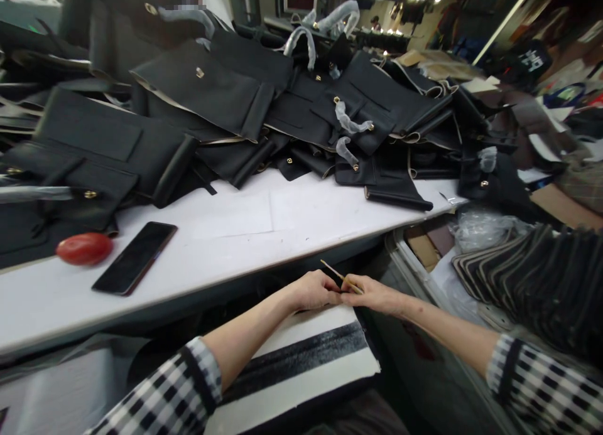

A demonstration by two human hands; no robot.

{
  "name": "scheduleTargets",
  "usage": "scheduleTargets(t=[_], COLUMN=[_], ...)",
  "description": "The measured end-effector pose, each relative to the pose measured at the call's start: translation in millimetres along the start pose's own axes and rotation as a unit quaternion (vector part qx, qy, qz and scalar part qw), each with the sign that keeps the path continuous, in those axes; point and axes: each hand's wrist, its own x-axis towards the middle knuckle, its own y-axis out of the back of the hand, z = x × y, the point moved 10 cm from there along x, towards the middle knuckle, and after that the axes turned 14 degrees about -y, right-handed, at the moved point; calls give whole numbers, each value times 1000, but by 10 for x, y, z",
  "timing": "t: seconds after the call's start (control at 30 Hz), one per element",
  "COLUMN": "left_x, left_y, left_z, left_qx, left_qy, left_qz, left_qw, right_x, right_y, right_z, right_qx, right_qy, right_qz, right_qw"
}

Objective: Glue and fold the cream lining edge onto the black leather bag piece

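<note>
My right hand holds a thin yellowish stick, its far end pointing up and to the left. Close against it, my left hand has its fingers bent and pressed together; whatever they pinch is hidden. Both hands meet at the far edge of a white board that slopes below me. Across this board runs a black band with a worn, shiny surface.
Beyond the hands stands a white table with a phone, a red oval object and piled black leather bag parts. Right of me, a bin holds clear plastic, beside stacked dark flat pieces.
</note>
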Motion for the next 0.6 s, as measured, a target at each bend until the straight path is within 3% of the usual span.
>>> scheduleTargets(t=[0.1, 0.17, 0.23, 0.3, 0.4, 0.47, 0.53, 0.6], left_x=[-194, -423, -722, -1071, -1689, -2122, -2455, -2611], left_y=[96, 224, 411, 648, 968, 1016, 880, 624], left_z=[1, -39, -124, -251, -597, -968, -1337, -1611], left_qx=[19, 30, 33, 22, -67, -159, -233, -295], left_qy=[-7, 0, 12, 17, 29, 70, 124, 167], left_qz=[-16, -10, 20, 84, 238, 334, 382, 386], left_qw=[1000, 999, 999, 996, 968, 926, 886, 858], right_x=[-93, -119, -114, -84, 23, 123, 229, 324], right_y=[144, 268, 372, 366, 110, -125, -356, -605], right_z=[-147, -169, -191, -270, -504, -698, -907, -1131], right_qx=[-113, -186, -262, -326, -427, -502, -554, -575], right_qy=[34, 24, 4, 1, 43, 73, 95, 123], right_qz=[13, 59, 137, 204, 243, 247, 244, 232], right_qw=[993, 981, 955, 923, 870, 826, 790, 775])
